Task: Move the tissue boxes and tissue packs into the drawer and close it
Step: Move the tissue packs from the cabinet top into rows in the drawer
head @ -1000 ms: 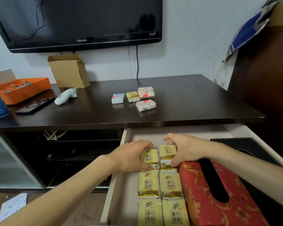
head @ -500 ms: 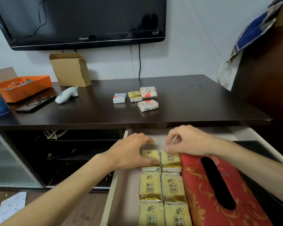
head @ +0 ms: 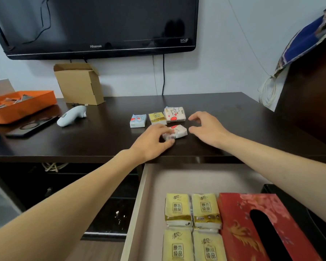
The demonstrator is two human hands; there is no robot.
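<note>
Both hands have left the drawer (head: 139, 204); my left hand (head: 151, 141) pinches the white-and-red tissue pack (head: 176, 132) on the surface (head: 233, 117) (nearest one), right hand (head: 207, 129) spread open beside it.

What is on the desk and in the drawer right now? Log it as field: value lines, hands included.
drawer: open, pulled out below the desk edge
in drawer: yellow tissue packs in two columns; red tissue box to their right
desk: four small tissue packs left
far row: blue pack, yellow pack, white-and-red pack
near pack: white and red, in front of that row
left hand: fingers closing on the near pack
right hand: open, empty, beside the near pack
</note>
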